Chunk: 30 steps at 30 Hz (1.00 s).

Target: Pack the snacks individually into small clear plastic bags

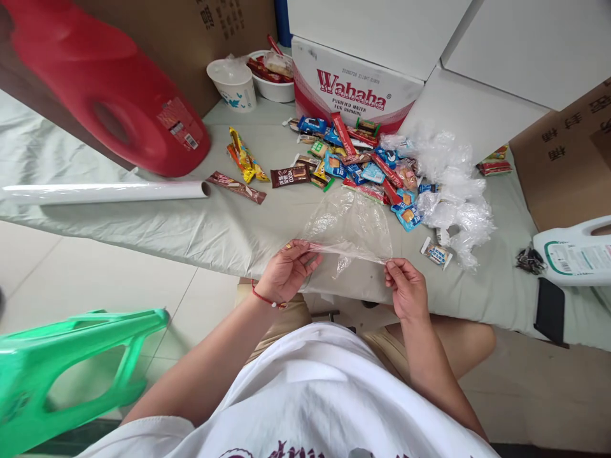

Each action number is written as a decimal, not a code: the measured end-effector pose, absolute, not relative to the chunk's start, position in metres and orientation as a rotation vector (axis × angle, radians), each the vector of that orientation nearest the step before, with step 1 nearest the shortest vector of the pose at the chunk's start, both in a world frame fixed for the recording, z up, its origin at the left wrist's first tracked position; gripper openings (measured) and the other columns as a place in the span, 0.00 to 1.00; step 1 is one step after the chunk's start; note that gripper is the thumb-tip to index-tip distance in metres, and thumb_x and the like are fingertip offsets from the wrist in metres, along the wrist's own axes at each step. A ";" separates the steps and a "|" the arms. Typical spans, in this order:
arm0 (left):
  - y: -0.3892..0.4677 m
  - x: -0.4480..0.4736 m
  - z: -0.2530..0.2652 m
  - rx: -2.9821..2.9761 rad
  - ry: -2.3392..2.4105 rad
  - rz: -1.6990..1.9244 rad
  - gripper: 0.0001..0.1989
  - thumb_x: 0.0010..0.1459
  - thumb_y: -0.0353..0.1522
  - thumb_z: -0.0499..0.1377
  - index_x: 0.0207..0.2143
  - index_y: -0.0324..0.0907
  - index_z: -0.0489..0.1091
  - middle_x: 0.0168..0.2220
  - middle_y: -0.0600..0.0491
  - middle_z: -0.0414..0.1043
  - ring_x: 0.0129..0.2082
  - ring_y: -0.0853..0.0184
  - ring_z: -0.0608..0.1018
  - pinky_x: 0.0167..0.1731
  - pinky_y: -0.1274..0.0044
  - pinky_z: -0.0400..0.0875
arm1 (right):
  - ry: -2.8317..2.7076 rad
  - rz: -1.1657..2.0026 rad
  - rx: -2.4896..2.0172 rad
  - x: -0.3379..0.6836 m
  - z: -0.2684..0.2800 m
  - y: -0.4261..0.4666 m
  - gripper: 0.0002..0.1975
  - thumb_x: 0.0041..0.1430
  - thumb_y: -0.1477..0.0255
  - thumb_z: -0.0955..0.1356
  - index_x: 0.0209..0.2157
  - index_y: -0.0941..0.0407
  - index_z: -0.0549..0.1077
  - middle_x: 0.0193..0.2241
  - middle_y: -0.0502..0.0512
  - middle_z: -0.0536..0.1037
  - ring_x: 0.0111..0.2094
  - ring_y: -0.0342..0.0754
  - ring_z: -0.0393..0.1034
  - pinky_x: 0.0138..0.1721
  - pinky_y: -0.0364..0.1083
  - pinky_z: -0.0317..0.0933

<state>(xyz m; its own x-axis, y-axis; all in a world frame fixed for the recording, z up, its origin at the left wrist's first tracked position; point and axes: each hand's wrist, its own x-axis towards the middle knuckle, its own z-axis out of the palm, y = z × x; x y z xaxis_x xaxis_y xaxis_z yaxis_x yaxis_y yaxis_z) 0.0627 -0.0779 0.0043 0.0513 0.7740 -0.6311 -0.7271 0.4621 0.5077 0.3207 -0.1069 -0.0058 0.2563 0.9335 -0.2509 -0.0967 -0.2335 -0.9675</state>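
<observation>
A clear plastic bag [351, 222] is stretched sideways between my two hands, its edge pulled nearly straight above the front of the cloth. My left hand [289, 270] pinches the left end of that edge between thumb and finger. At the right end, my right hand [405, 286] has its fingers closed on the bag. Just beyond the bag lies a heap of small wrapped snacks [344, 159] in red, blue, brown and yellow. Crumpled clear plastic bags [451, 184] are piled to the right of the heap. One wrapped snack [435, 253] lies apart near my right hand.
Behind the snacks stand a Wahaha carton [353, 83], a paper cup [232, 86] and a white bowl [274, 89]. A red jug [119, 95] and a white roll [105, 192] are at left. A white bottle [577, 254] and black phone [548, 308] lie right. A green stool [81, 369] is lower left.
</observation>
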 end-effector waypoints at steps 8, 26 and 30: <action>-0.081 0.059 -0.001 0.165 1.043 1.099 0.09 0.49 0.29 0.71 0.30 0.39 0.72 0.34 0.53 0.75 0.36 0.69 0.80 0.37 0.78 0.78 | -0.703 1.284 -1.417 0.322 -0.001 -0.100 0.18 0.45 0.57 0.79 0.30 0.54 0.76 0.25 0.48 0.71 0.25 0.41 0.60 0.23 0.42 0.55; -0.067 0.063 0.011 1.958 1.232 0.965 0.08 0.61 0.34 0.62 0.40 0.50 0.80 0.37 0.50 0.82 0.56 0.53 0.77 0.72 0.53 0.44 | -0.776 1.325 -1.431 0.321 0.006 -0.091 0.17 0.46 0.57 0.79 0.28 0.54 0.76 0.25 0.49 0.71 0.25 0.41 0.60 0.22 0.40 0.55; -0.066 0.046 0.010 1.999 1.127 0.933 0.09 0.63 0.34 0.59 0.36 0.51 0.81 0.35 0.51 0.83 0.55 0.56 0.79 0.70 0.55 0.51 | -0.743 1.318 -1.461 0.326 0.000 -0.086 0.17 0.44 0.58 0.79 0.26 0.55 0.76 0.24 0.48 0.70 0.24 0.40 0.59 0.20 0.40 0.53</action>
